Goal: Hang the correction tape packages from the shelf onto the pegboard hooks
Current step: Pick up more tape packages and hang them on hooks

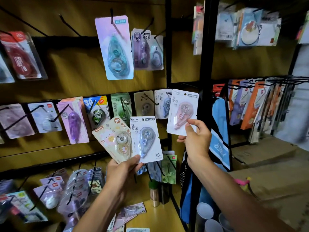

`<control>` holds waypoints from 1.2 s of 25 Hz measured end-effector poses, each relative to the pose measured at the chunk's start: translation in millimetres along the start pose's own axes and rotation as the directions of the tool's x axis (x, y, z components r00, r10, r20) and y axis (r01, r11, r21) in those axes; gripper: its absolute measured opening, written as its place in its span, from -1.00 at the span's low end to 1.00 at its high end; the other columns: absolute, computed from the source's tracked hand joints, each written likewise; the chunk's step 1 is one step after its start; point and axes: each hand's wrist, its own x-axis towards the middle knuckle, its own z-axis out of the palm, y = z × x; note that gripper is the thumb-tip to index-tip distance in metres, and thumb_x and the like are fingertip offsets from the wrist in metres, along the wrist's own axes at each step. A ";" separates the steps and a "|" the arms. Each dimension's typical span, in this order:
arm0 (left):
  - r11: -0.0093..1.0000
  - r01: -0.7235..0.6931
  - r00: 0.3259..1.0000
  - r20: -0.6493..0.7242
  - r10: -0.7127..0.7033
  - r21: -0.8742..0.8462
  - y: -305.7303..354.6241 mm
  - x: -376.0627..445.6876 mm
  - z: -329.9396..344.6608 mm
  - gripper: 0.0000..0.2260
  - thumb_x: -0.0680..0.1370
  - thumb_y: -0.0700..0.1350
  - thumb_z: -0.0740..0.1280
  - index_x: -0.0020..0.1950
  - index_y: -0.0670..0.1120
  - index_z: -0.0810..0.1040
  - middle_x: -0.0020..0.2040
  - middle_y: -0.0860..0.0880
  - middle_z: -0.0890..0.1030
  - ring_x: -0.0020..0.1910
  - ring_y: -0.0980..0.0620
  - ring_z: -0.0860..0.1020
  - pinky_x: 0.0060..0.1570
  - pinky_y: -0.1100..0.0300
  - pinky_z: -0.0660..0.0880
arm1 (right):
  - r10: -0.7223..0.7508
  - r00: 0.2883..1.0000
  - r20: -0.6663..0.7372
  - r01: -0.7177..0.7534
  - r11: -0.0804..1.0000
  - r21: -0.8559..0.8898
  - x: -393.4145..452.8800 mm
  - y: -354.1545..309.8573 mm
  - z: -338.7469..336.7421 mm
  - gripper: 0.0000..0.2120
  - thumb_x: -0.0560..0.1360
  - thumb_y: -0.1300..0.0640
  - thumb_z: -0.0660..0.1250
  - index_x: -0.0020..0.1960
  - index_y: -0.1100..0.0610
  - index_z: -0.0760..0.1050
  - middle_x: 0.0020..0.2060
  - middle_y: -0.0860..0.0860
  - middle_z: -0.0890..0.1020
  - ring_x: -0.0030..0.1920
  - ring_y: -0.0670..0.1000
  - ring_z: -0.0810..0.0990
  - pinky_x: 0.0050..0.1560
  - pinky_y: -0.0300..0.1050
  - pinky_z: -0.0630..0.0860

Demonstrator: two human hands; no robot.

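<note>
A person's left hand [124, 170] pinches two correction tape packages fanned by their lower edges, thumb on top: a cream package with cartoon print [112, 139] tilted left and a white package with a blue-grey dispenser [146, 139] nearly upright, the white card overlapping the cream one. To their right, the right hand [196, 139] holds a white package with a pink dispenser [182, 113] by its lower right corner, thumb pressed on the front, raised in front of the black upright post [168, 64] at the edge of the yellow pegboard [75, 72]. Its hang hole sits just beside the hook [151, 99] row in the middle tier, not on any hook. Behind the hands, that tier carries purple, green and beige packages already hanging. Above, a large pink-and-teal package [114, 47] hangs tilted on its hook. Below, on the wooden shelf [157, 215], more packages [130, 213] lie flat beside two upright tubes [154, 193]. Far right, a second rack [260, 104] holds orange and white packs.
</note>
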 end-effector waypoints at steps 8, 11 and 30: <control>1.000 0.006 1.000 -0.002 -0.006 -0.008 -3.6 4.9 -5.6 -0.75 0.47 -0.37 0.41 0.13 -0.23 0.58 0.00 -0.12 0.71 -0.05 -0.07 0.69 -0.11 0.18 0.64 | 0.185 0.982 0.045 -0.189 0.930 0.314 -22.0 -2.3 5.3 -0.78 0.60 0.36 0.21 0.15 0.16 0.53 0.13 0.21 0.57 -0.47 -0.06 0.57 -0.34 -0.14 0.62; 1.000 0.014 1.000 0.007 -0.013 -0.017 -5.8 5.0 -7.1 -0.77 0.47 -0.37 0.41 0.11 -0.22 0.58 0.01 -0.14 0.71 -0.02 -0.09 0.68 -0.12 0.19 0.64 | 0.230 0.971 0.069 -0.239 0.901 0.361 -19.3 -10.2 8.3 -0.73 0.59 0.39 0.20 0.20 0.18 0.54 0.04 0.18 0.58 -0.38 -0.01 0.56 -0.33 -0.14 0.63; 0.999 -0.035 0.997 -0.070 0.038 0.039 18.6 17.0 -45.3 -0.70 0.46 -0.37 0.43 0.17 -0.24 0.56 0.02 -0.15 0.71 -0.12 -0.04 0.70 -0.25 0.26 0.61 | 0.520 0.815 0.256 -0.475 0.852 -0.221 42.7 41.5 72.1 -0.73 0.53 0.21 0.30 0.23 0.11 0.45 0.28 0.08 0.46 0.18 0.18 0.49 0.20 0.04 0.47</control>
